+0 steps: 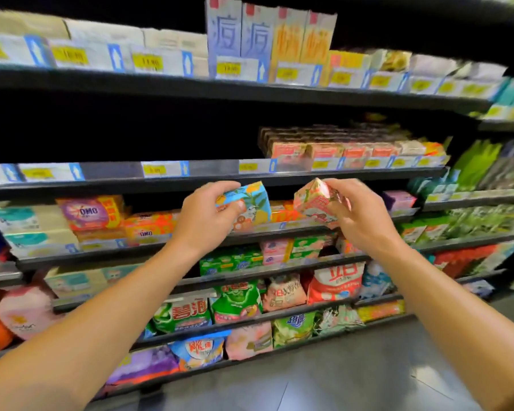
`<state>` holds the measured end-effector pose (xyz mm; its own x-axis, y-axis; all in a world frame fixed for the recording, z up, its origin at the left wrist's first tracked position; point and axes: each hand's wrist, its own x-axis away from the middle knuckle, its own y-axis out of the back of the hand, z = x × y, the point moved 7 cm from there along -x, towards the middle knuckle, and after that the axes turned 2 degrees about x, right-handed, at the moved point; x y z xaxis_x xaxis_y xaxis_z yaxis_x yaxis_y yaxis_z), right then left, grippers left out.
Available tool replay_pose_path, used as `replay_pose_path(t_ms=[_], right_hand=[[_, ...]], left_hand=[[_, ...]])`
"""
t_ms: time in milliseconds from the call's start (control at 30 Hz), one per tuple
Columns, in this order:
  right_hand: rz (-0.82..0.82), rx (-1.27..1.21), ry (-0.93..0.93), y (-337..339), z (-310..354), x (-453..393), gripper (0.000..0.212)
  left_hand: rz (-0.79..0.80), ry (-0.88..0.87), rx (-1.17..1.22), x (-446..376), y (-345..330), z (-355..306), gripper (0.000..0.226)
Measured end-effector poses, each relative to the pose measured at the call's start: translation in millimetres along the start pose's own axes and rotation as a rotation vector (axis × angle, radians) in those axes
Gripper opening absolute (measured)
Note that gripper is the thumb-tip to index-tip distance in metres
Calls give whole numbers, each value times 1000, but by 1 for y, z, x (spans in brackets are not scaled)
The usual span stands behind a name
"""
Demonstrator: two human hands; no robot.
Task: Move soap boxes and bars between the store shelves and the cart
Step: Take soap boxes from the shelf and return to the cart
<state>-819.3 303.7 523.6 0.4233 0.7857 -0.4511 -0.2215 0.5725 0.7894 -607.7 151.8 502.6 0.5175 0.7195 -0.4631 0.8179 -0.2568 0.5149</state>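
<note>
My left hand (pixel 207 213) grips a blue soap box (pixel 251 206) printed with yellow fruit and leaves, held in front of the second shelf's edge. My right hand (pixel 358 212) grips a pink and red soap box (pixel 315 203), tilted with one corner up. The two boxes hang close together, a small gap between them. Just above them runs the second shelf (pixel 208 180), whose left and middle stretch is dark and bare behind the price tags. A row of pink and brown soap boxes (pixel 333 145) fills its right part. No cart is in view.
Tall blue and orange boxes (pixel 267 34) stand on the top shelf among flat white packs. Orange OMO boxes (pixel 95 213) and pale packs sit on the third shelf. Detergent bags (pixel 238 304) fill the lower shelves. Grey floor (pixel 353 378) lies at the bottom right.
</note>
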Motion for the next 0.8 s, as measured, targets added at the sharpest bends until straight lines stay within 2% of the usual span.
replay_pose_path(t_ms=[300,700,800], right_hand=[[-16,80,116,-5,-18,-116,43],[147,145,220,-49,-30,-197,44],[189,158,231,-57,-34,-209,43]], left_hand=[[-50,-9,-35,-75,-15,14,38],[-149,33,-87,-114,-22,29,38],[-166,53,-81,-115,-24,32,50]])
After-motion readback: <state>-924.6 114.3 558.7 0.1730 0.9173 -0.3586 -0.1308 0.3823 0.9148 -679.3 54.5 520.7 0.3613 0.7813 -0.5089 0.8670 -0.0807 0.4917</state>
